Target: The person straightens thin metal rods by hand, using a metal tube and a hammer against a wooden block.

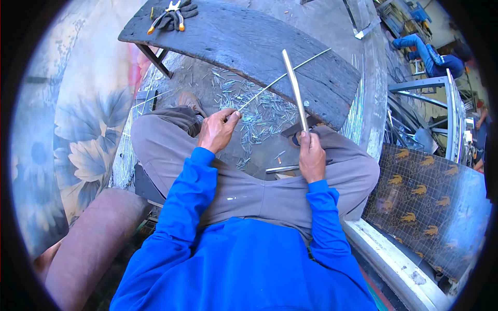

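Across the top of the view lies one broad, dark wooden plank (pixel 244 41), weathered and propped on a leg at its left end; below it sits the person, in one blue long-sleeved top and grey trousers, knees spread either side of a patch of ground; on that ground, between plank and knees, lies a dense scatter of short cut metal pieces (pixel 254 111), too many to count; to the right leans one dark panel printed with gold figures (pixel 430 202), and far off at the upper right a second person in blue (pixel 430 54) bends over; one long flat blade (pixel 294 88) stands nearly upright, its handle wrapped by the closed fingers of the right hand (pixel 311 158) just above the right knee; one thin pale rod (pixel 282 78) slants from the plank's edge down to the left hand (pixel 218 129), whose thumb and fingertips pinch its near end; blade and rod cross over the plank; one short metal bar (pixel 282 168) lies between the knees; one pair of orange-handled pliers (pixel 168 15) rests on dark gloves at the plank's far left end.
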Demonstrator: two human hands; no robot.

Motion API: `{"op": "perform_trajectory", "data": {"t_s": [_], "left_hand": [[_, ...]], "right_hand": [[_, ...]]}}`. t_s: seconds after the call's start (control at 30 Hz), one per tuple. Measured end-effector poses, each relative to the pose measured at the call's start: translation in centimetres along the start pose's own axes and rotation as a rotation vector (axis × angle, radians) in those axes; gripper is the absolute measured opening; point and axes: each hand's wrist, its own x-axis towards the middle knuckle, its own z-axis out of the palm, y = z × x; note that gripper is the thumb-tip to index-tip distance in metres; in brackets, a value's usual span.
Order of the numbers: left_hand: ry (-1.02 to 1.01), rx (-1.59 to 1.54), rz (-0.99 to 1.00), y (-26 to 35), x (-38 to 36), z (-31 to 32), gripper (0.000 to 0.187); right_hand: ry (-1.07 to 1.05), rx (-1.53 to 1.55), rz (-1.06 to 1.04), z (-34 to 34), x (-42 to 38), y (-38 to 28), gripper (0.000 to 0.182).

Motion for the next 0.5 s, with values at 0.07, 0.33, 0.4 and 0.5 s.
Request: {"op": "perform_trajectory", "data": {"t_s": [0.07, 0.33, 0.4, 0.5], "left_hand": [[0.028, 0.031, 0.018, -0.1, 0.0, -0.1, 0.040], [-0.006, 0.007, -0.007, 0.7, -0.1, -0.4, 0.039], [-0.007, 0.020, 0.005, 1.0, 0.6, -0.8, 0.039], [-0.012, 0.020, 0.012, 0.4, 0.5, -0.8, 0.037]], "right_hand": [[0.087, 0.065, -0.053, -0.4, -0.6, -0.8, 0.034], [-0.047, -0.001, -0.022, -0.2, 0.3, 0.3, 0.036], [0.016, 0.055, -0.057, -0.1, 0.6, -0.4, 0.039], [0.073, 0.106, -0.024, 0.0, -0.2, -0.8, 0.041]]}}
